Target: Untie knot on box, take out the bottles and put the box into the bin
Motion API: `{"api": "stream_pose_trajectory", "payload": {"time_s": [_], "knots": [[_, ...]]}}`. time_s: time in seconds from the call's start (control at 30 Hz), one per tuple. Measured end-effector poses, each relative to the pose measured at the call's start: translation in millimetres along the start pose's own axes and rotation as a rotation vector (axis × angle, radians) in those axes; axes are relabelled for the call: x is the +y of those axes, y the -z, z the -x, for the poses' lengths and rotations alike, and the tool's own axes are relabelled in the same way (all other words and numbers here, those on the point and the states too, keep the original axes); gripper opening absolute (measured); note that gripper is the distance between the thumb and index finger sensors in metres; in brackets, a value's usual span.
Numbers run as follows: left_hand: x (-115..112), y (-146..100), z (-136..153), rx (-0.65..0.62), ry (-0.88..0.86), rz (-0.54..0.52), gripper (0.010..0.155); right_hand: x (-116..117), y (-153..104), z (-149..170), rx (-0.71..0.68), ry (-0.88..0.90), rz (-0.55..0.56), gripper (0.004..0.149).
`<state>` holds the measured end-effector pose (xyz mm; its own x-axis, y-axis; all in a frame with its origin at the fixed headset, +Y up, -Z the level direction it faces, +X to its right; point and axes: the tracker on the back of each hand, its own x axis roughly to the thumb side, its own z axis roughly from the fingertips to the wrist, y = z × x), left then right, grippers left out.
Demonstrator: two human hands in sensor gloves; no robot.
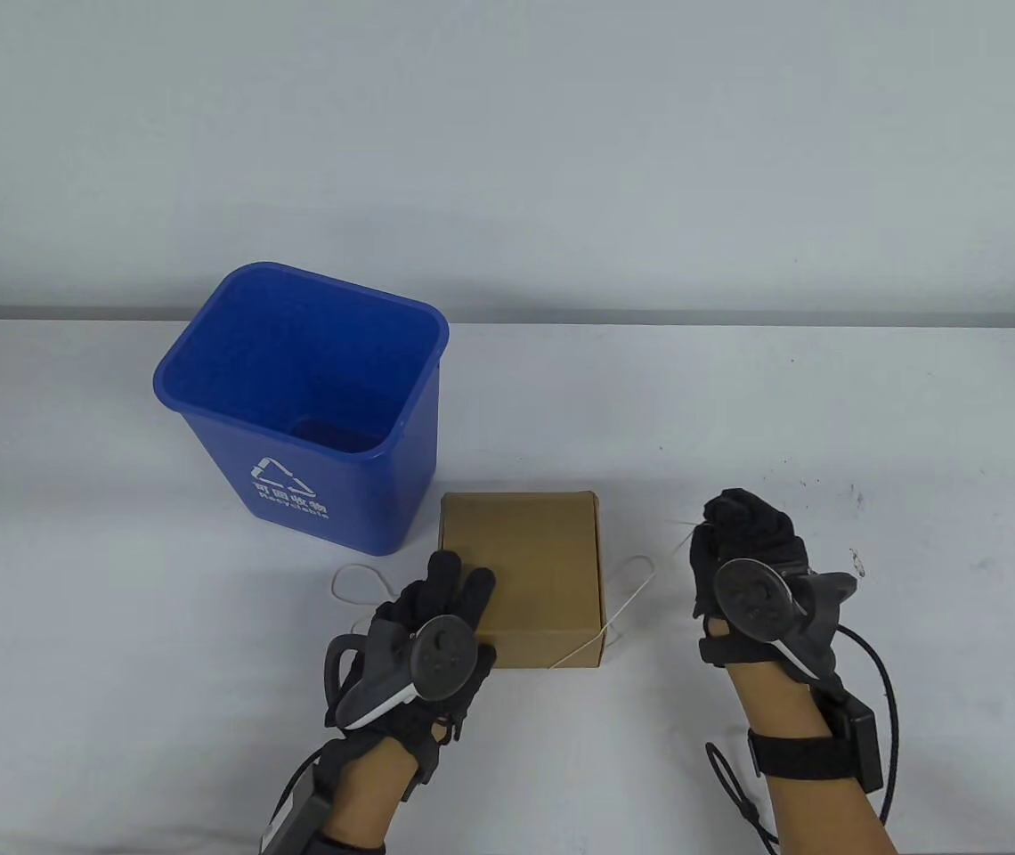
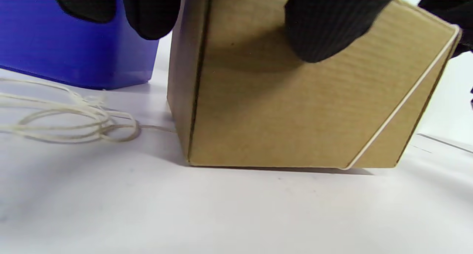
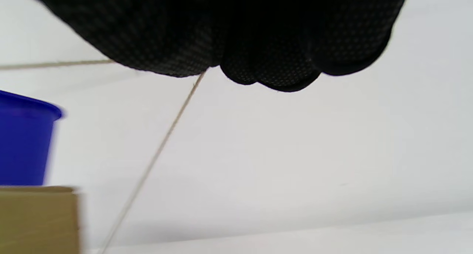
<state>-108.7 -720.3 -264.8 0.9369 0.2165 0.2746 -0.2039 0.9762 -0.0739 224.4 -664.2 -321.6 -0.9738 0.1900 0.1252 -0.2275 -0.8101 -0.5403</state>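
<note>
Table view shows a white table [image 1: 739, 419] running left to right, with a pale wall behind its far edge. On its left part stands a blue bin [image 1: 303, 401], upright and open at the top, with a white recycling mark on its near face. Just to the near right of the bin sits a brown cardboard box [image 1: 521, 570], closed, its flat top facing up.

A person's left hand [image 1: 423, 646] comes in from the near edge and rests on the near left corner of the box. Its fingers are fairly straight and lie flat over the top; in the left wrist view one fingertip [image 2: 325, 32] presses the cardboard while others hang beside the box's left side, in front of the bin.

To the right of the box, apart from it, the right hand [image 1: 752, 570] is held as a fist, fingers curled in tight. A thin pale string [image 1: 628, 610] leads from the near right corner of the box up toward this fist, and the right wrist view shows it entering between the closed fingers, so the hand pinches the string.

Across the box's near right corner the string lies as a slanting line in the left wrist view. More string lies in loose loops on the table left of the box, with another small loop on its right side.
</note>
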Motion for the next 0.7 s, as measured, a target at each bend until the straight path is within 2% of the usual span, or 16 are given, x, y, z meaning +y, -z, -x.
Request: {"api": "stream_pose_trajectory", "payload": {"time_s": [0.03,0.1,0.13,0.27,0.33,0.4,0.5,0.7], "knots": [[0.0,-0.1,0.6,-0.006,-0.003,0.002,0.083,0.8,1.2,6.4,0.033,0.014,-0.011,0.033],[-1.2,0.1,0.2,-0.008,-0.024,0.003,0.083,9.7,3.1,20.7,0.011,0.099,-0.096,0.033],[-1.6,0.6,-1.4,-0.008,-0.031,0.008,0.083,13.9,1.8,24.7,0.031,0.068,-0.128,0.034],[-4.4,0.5,-2.4,-0.009,-0.012,-0.005,0.084,30.9,1.2,18.5,-0.030,0.076,-0.240,0.035],[-4.1,0.6,-0.2,-0.012,-0.028,-0.003,0.084,40.1,1.7,8.6,-0.122,0.102,-0.351,0.036],[-3.5,0.4,1.7,-0.008,-0.045,0.005,0.084,50.6,0.0,-2.4,-0.208,0.116,-0.522,0.036],[-3.6,0.2,2.1,-0.003,-0.057,0.018,0.084,65.7,-7.0,-8.6,-0.188,0.074,-0.830,0.045],[-3.6,-0.5,2.2,-0.007,-0.066,0.023,0.086,72.4,-8.6,2.9,-0.067,0.107,-0.843,0.057]]}}
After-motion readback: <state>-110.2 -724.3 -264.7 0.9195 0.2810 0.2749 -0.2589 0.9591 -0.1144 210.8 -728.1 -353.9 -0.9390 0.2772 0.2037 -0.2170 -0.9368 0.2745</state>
